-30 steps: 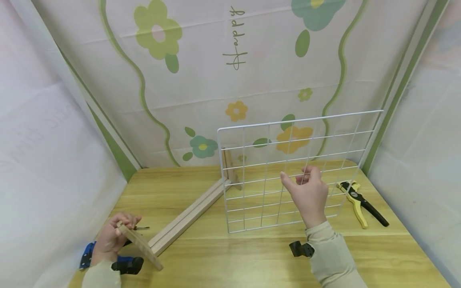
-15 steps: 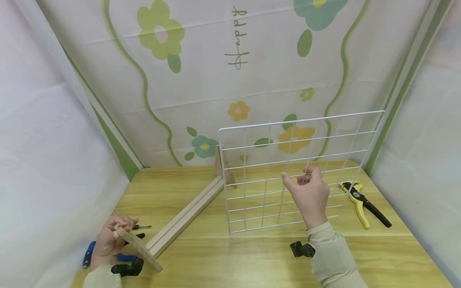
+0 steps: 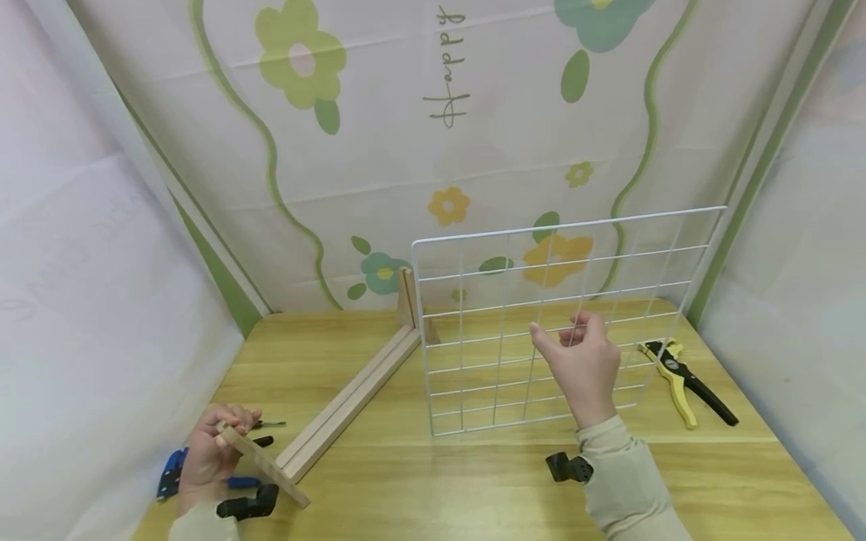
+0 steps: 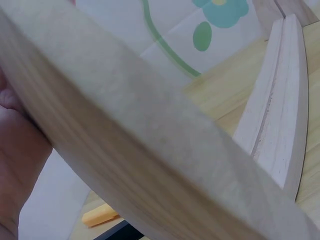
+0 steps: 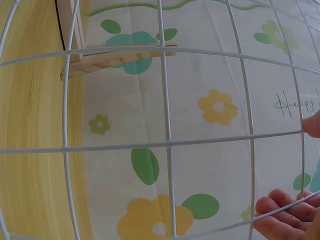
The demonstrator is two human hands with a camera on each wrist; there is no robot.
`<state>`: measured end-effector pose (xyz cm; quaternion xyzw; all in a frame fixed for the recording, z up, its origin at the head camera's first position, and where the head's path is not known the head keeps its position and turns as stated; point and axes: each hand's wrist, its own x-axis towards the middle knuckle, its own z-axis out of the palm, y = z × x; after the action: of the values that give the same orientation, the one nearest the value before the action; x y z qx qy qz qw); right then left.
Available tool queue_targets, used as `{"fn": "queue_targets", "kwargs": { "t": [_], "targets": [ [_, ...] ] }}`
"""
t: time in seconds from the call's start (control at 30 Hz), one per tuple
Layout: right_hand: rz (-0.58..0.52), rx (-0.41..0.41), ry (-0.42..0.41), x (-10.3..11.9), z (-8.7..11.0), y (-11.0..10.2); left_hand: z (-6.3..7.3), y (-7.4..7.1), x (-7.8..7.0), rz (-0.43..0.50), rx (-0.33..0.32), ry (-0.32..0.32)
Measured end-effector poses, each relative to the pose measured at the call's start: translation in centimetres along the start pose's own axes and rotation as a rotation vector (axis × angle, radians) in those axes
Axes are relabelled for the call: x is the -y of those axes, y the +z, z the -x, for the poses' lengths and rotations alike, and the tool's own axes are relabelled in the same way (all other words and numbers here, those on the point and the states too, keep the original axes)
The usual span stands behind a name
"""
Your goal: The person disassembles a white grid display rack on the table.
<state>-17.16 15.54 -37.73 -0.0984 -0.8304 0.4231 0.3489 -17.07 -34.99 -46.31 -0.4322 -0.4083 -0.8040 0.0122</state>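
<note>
My left hand [image 3: 206,451] grips the upper end of a flat wooden end piece [image 3: 267,467], which stands tilted at the near end of a grooved wooden bar [image 3: 352,406]. A second upright wooden piece [image 3: 406,300] sits at the bar's far end, partly behind the grid. In the left wrist view the near end piece [image 4: 150,135] fills much of the picture. My right hand [image 3: 582,372] holds a white wire grid panel [image 3: 568,226] upright, thumb and curled fingers at its middle wires. The right wrist view shows the wires [image 5: 170,143] close up.
Yellow-and-black wire strippers [image 3: 676,383] lie at the right of the wooden table [image 3: 473,496]. A blue-handled tool [image 3: 172,473] is partly hidden behind my left hand. A thin-shafted tool [image 3: 271,424] lies beside it. Patterned fabric walls [image 3: 379,150] enclose the table.
The far end of the wooden bar and its upright piece have swung left, past the grid's left edge. Both hands keep their hold, and the grid stays nearly in place.
</note>
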Motion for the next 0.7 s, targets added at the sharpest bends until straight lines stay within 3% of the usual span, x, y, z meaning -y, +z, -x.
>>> {"fn": "queue_targets", "kwargs": {
  "t": [0.23, 0.43, 0.7],
  "targets": [
    [-0.006, 0.018, 0.003, -0.2, -0.2, 0.3, 0.0, 0.3, 0.3, -0.01, -0.016, 0.014],
    [0.01, 0.047, 0.035, -0.4, -0.5, 0.4, -0.1, 0.4, 0.3, -0.041, 0.05, 0.018],
    [0.042, 0.101, 0.103, -1.1, -0.7, 0.6, -0.8, 1.5, 0.6, -0.004, 0.118, 0.039]
  ]
}}
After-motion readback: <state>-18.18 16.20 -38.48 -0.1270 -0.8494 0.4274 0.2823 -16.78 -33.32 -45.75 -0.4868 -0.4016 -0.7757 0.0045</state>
